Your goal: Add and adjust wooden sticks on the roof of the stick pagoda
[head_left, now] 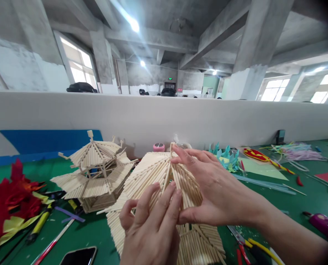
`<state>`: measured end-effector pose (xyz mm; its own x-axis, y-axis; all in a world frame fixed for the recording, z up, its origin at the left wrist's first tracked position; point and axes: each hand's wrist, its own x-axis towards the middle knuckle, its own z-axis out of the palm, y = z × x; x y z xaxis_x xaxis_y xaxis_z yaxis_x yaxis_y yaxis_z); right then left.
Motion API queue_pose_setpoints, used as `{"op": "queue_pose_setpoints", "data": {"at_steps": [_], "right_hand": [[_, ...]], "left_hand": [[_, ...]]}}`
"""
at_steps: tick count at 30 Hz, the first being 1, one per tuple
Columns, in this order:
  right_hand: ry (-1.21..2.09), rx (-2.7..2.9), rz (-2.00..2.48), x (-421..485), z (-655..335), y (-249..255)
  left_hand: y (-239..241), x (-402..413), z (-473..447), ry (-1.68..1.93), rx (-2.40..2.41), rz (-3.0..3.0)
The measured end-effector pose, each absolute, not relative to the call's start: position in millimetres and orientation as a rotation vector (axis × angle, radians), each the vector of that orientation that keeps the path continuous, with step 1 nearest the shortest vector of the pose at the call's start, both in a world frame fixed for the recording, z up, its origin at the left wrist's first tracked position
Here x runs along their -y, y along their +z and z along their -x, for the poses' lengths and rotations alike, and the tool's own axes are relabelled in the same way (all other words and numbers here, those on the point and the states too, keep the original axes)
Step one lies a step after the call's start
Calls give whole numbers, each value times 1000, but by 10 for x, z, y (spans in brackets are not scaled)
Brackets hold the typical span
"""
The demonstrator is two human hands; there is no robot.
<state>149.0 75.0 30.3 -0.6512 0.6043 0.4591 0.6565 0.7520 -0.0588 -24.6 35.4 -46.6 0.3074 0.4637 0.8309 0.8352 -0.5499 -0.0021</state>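
A model pavilion built of thin pale wooden sticks stands in front of me, its sloping roof rising to a small upright tip. My left hand rests on the near side of the roof, fingers slightly bent and fingertips touching the sticks by a narrow gap. Across the roof's right slope lies my right hand, thumb spread from the fingers, which reach up beside the tip. I see no loose piece in either hand; what lies under the palms is hidden. A second stick pavilion, with two roof tiers, stands to the left.
Red and yellow paper shapes and a phone lie on the left of the green table. To the right are pliers, a purple tool, turquoise folded pieces and clear sticks. A white partition runs behind.
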Motion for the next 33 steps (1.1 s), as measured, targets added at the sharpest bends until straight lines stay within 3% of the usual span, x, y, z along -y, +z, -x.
{"op": "queue_pose_setpoints", "data": {"at_steps": [11,28,33], "right_hand": [[-255,2452,935,-718,-1509,250],[-240,2407,939,-669,-1482,249],[-124,2359,892,-543,-1678,226]], "left_hand": [[-504,-365,179,-1321,1187,2065],[-516,-350,195,-1268,1205,2098],[-433,-268,351,-1080,1183,2160]]}}
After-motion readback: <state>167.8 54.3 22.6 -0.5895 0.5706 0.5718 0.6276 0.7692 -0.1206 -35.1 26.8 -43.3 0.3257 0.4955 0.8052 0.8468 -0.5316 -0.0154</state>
